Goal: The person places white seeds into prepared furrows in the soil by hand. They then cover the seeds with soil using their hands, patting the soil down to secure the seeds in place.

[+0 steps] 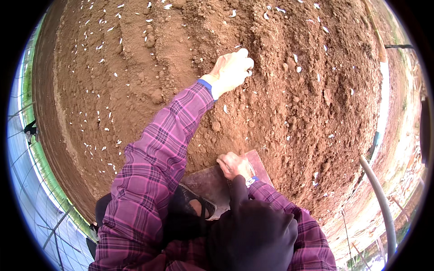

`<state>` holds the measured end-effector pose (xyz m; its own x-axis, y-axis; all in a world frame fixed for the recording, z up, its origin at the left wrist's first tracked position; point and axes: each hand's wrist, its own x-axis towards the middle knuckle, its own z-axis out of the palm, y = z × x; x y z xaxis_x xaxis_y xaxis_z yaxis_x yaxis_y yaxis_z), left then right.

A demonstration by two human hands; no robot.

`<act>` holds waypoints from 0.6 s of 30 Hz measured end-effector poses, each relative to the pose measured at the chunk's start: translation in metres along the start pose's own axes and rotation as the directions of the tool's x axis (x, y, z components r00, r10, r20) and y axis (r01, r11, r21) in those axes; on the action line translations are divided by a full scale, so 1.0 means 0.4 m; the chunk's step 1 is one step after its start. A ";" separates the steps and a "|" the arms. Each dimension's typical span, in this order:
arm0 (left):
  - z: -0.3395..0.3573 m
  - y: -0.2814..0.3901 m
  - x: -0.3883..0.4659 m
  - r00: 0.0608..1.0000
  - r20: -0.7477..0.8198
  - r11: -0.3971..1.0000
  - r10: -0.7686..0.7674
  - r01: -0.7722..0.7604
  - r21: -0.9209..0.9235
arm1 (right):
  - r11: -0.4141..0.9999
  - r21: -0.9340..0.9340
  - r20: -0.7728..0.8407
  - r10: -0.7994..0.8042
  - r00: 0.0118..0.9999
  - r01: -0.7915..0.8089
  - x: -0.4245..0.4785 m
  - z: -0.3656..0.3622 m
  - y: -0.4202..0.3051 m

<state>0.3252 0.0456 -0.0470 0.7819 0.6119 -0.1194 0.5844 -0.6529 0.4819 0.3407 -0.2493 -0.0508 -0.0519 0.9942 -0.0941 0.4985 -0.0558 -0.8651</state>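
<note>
My left hand (234, 71) reaches out over loose brown soil (217, 127), its fingers curled down close to the ground. A small pale spot shows at its fingertips; whether that is a held piece or a fingernail is unclear. Nearer my body, my right hand (234, 165) is bent over the far edge of a flat reddish-brown board (208, 181); its grip is partly hidden. Small white pieces, like cloves or seeds, lie scattered on the soil, one (225, 108) below my left wrist and another (232, 13) farther out.
Shallow furrows run away from me. My shoe (198, 201) is beside the board. A curved grey pipe (381, 203) and a white pipe (384, 95) border the soil at right. Netting or wire mesh (37, 210) stands at far left, with a distant dark figure or object (30, 131) near it.
</note>
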 end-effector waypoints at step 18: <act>0.078 0.012 -0.051 0.987 -0.156 0.962 -0.026 0.068 0.265 | 0.999 0.046 -0.036 -0.019 0.999 0.021 -0.001 -0.001 0.004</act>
<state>0.3188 0.0158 -0.0694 0.7227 0.6911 0.0050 0.6725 -0.7050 0.2252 0.3417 -0.2499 -0.0518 -0.0306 0.9977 -0.0600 0.4567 -0.0395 -0.8887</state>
